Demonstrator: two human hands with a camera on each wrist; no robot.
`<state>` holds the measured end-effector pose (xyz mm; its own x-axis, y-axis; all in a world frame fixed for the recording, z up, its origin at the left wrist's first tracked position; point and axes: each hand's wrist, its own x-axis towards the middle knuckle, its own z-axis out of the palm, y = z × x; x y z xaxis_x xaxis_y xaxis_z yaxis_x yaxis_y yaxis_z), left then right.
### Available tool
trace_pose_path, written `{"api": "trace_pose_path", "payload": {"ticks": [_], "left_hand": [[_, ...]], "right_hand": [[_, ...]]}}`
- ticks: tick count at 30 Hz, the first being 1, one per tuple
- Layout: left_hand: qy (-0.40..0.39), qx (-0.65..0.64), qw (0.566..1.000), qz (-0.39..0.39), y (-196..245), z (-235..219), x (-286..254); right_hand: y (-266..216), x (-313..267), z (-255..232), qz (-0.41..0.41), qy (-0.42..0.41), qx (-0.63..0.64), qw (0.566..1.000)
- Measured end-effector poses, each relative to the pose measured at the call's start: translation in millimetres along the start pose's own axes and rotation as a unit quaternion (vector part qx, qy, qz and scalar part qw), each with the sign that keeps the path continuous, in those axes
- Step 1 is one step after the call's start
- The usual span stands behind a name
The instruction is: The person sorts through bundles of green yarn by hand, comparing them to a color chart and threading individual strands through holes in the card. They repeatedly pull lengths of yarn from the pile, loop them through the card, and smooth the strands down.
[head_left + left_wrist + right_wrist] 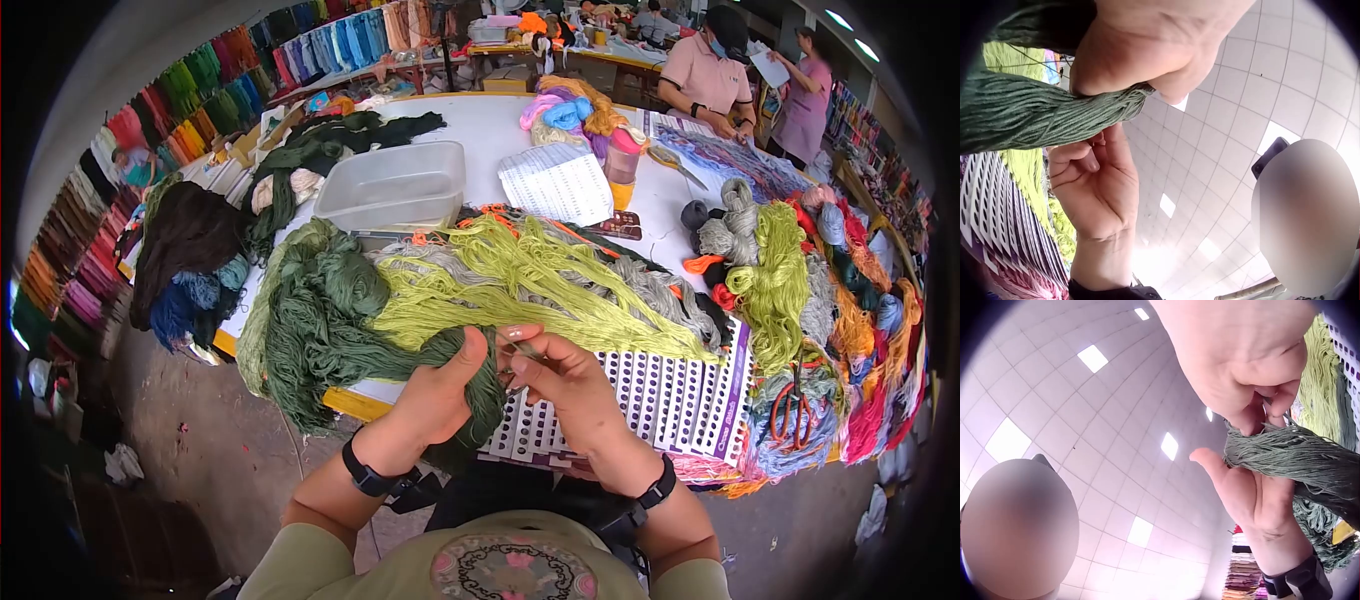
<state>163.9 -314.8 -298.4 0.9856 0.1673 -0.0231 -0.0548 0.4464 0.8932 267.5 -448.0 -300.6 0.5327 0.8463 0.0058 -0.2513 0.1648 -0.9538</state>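
My left hand (pixel 432 400) holds a looped end of a dark green thread skein (pixel 487 405), its thumb pointing up beside the bundle. From the right, my right hand (pixel 580 392) meets it, thumb and finger pinching a few strands at the bundle's edge. In the left wrist view the green strands (pixel 1029 115) run in a thick band to the fingertips of both hands. The right wrist view shows the left palm (pixel 1254 494) under the threads. A larger dark green pile (pixel 320 300) lies just left on the table, beside yellow-green skeins (pixel 480 290).
Hole-punched white cards (pixel 660 400) lie at the front edge. Behind the skeins stand a clear plastic bin (pixel 395 185), a printed sheet (pixel 556 184) and scissors (pixel 676 165). Red-handled scissors (pixel 790 415) rest on mixed skeins at right. A person (pixel 710 75) works across the table.
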Motion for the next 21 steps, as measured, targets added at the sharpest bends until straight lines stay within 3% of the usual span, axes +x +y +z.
{"api": "trace_pose_path", "payload": {"ticks": [1,5,7,11,13,17,19,21], "left_hand": [[0.001,0.000,1.000,0.000,0.8,0.6,-0.3],[0.009,0.028,1.000,0.002,8.5,9.1,-1.1],[0.008,0.050,0.999,0.009,8.7,10.7,-0.9],[0.019,0.082,0.996,0.012,3.9,8.3,-0.2],[0.020,0.070,0.997,0.009,1.2,6.2,0.6],[0.046,0.065,0.997,-0.014,14.7,19.6,-5.4],[0.062,0.093,0.993,-0.034,17.3,21.5,-6.3],[0.034,0.105,0.994,0.014,6.3,10.8,-0.7]], "right_hand": [[-3.7,-0.5,2.1,0.039,0.020,0.056,0.997],[3.7,0.5,3.0,0.049,0.034,0.053,0.997],[14.3,1.7,0.6,-0.053,0.014,-0.071,0.996],[11.7,1.7,1.0,-0.068,-0.007,-0.035,0.997],[5.7,0.6,4.9,-0.013,0.011,0.045,0.999],[6.6,1.4,4.5,0.027,0.030,0.018,0.999],[16.3,4.0,3.5,-0.069,0.021,-0.084,0.994],[17.0,3.9,1.8,-0.067,0.015,-0.073,0.995]]}}
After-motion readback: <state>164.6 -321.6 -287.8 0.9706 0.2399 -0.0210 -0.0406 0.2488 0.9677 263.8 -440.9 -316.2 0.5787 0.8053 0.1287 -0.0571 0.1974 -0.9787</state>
